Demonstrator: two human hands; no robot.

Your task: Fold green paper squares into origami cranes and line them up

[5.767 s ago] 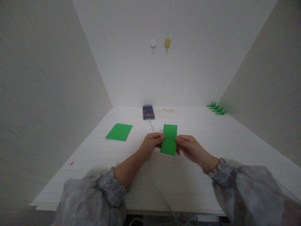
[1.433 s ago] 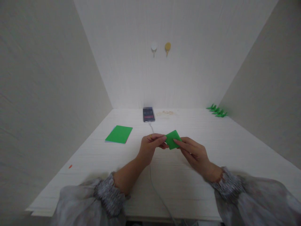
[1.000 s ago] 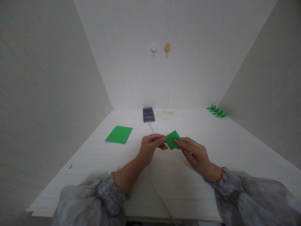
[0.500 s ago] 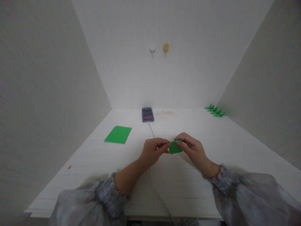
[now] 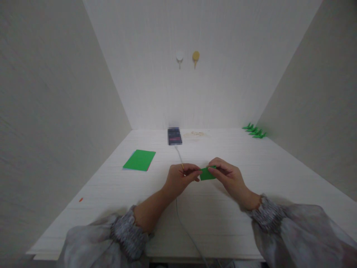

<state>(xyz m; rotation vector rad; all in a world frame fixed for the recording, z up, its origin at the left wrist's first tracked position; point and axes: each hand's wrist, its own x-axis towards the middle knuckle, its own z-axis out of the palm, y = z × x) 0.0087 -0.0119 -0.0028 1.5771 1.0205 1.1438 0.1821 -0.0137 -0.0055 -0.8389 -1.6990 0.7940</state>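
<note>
The pale tabletop (image 5: 117, 190) is spreading beneath everything. Taking the gap between the hands as the clock's centre, the left hand (image 5: 178, 180) is lying at nine o'clock and the right hand (image 5: 228, 178) at three. The white cable (image 5: 182, 222) is trailing toward seven, passing beside the left wrist; a snag there could be tugging the dark device (image 5: 174, 136), sitting between ten and eleven. The green-topped paper stack (image 5: 139, 160) is resting between nine and ten, well clear of the left fingers, so disturbing it is looking unlikely. A row of green folded shapes (image 5: 255, 131) is standing between one and two, beyond easy knocking.

At the centre, the folded green paper (image 5: 206, 174) is being pinched by both hands: the left thumb and fingers are gripping its nine-o'clock end, the right ones its upper three-o'clock corner. Uneven tension between those grips could be skewing the layers, leaving a crooked crease; too hard a pull could be tearing an edge. The right fingers are partly hiding the fold, making misalignment easy to miss. A red scrap (image 5: 80, 200) is lying between eight and nine, posing no apparent risk.
</note>
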